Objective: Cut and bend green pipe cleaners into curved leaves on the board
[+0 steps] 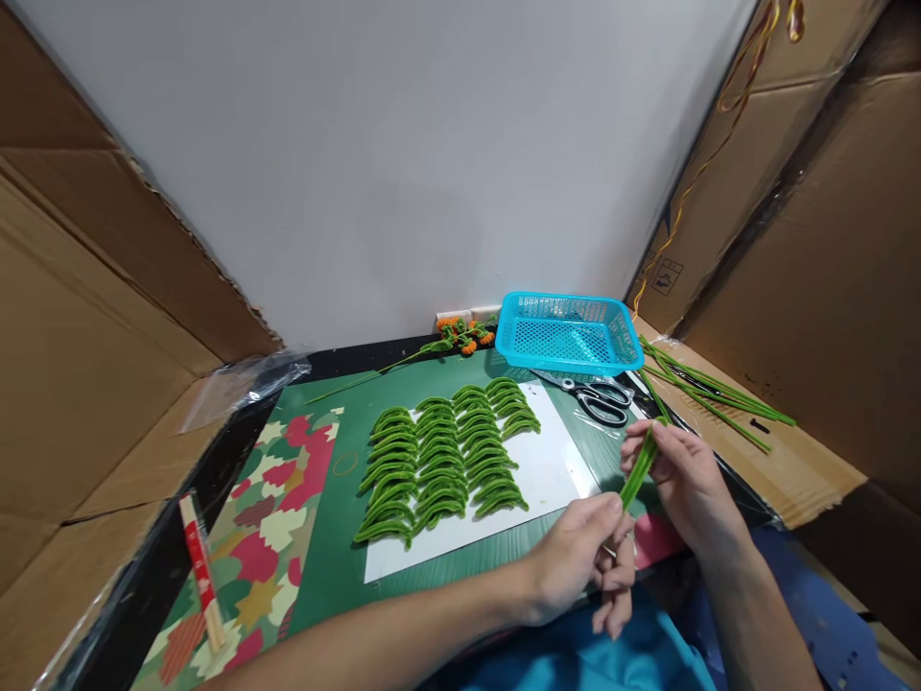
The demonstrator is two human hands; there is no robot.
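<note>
A bent green pipe cleaner strip point(639, 472) is stretched between my two hands at the table's front right. My left hand point(584, 555) pinches its lower end between thumb and index finger, the other fingers curled loosely. Higher up, my right hand point(685, 478) grips the upper part with thumb and fingers. To the left, several curved green pipe cleaner leaves point(440, 463) lie in columns on a white sheet point(551, 480). Scissors with black handles point(602, 401) rest beyond my right hand, partly under the basket's front edge.
A blue plastic basket point(568, 369) stands at the back right. Green stems point(720, 389) lie on cardboard at the right. An orange flower sprig point(466, 336) lies at the back. Wrapped chopsticks point(201, 571) lie on patterned paper point(263, 518) at left. Cardboard walls point(813, 259) flank the table.
</note>
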